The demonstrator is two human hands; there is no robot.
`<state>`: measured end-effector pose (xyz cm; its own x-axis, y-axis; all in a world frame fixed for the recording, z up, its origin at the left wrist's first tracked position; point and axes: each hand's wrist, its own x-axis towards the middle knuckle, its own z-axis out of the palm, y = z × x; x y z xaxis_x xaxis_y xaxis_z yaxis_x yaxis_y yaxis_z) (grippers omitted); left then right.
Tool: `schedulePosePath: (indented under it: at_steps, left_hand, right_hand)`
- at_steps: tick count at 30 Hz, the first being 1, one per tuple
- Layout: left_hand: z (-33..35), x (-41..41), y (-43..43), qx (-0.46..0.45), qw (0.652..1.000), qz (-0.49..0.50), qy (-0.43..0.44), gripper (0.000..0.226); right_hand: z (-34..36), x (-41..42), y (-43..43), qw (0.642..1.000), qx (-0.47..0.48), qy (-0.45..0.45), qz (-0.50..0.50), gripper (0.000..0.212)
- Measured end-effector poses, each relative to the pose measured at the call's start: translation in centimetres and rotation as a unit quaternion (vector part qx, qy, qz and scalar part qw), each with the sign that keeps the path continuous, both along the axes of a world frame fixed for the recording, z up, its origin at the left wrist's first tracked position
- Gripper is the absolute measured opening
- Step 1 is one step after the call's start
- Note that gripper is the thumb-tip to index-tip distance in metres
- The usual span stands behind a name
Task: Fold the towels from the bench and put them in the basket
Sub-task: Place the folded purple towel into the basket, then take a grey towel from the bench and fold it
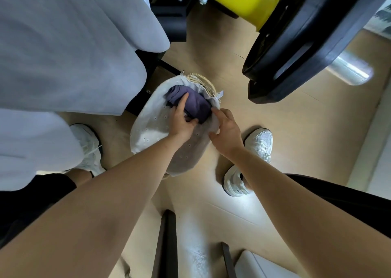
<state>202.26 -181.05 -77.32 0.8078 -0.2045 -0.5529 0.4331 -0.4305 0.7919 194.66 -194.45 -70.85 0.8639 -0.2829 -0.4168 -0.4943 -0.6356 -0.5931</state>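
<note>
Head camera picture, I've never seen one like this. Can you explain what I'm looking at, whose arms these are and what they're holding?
This single picture comes from a camera worn on a person's head, looking down, so the two bare arms are the wearer's own. There is no machine. On the pale wooden floor stands a round woven basket with a white cloth liner. The left hand grips a folded purple towel inside it, and the right hand holds the liner's near rim. Pale blue towels lie draped at upper left. The wearer's white trainers stand either side. A black weight plate is at upper right.
</note>
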Motion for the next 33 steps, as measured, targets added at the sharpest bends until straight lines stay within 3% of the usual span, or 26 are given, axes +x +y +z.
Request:
schedulePosePath:
  at_steps: [7, 11, 15, 18, 23, 28, 33]
  left_hand:
    - [5.2, 0.2, 2.3, 0.073, 0.994, -0.080, 0.015, 0.086]
    - [10.6, -0.4, 5.1, 0.088, 0.982, -0.164, -0.010, 0.061]
    - [18.2, -0.4, 7.8, 0.096, 0.957, -0.268, -0.052, 0.030]
    - [24.6, 0.2, 10.2, 0.108, 0.936, -0.314, -0.113, 0.025]
    - [32.8, 1.2, 15.9, 0.087, 0.934, -0.230, -0.260, 0.024]
    - [35.0, 3.0, 23.8, 0.216, 0.875, -0.130, -0.414, 0.028]
    - [33.6, 4.7, 26.6, 0.220, 0.875, -0.115, -0.417, 0.038]
  right_hand:
    - [1.8, 0.2, -0.5, 0.998, 0.013, 0.057, 0.015, 0.074]
    - [4.6, 0.7, -0.3, 0.998, -0.039, 0.055, 0.018, 0.069]
    - [9.7, 2.7, 1.3, 0.998, -0.047, -0.025, 0.030, 0.042]
    - [14.3, 4.6, 3.5, 0.998, 0.003, -0.066, 0.014, 0.020]
    - [21.1, 6.8, 8.1, 0.984, 0.103, -0.145, 0.004, 0.006]
    - [25.0, 8.0, 13.7, 0.974, 0.125, -0.173, 0.071, 0.002]
    - [25.4, 8.9, 18.7, 0.969, 0.143, -0.188, 0.077, 0.013]
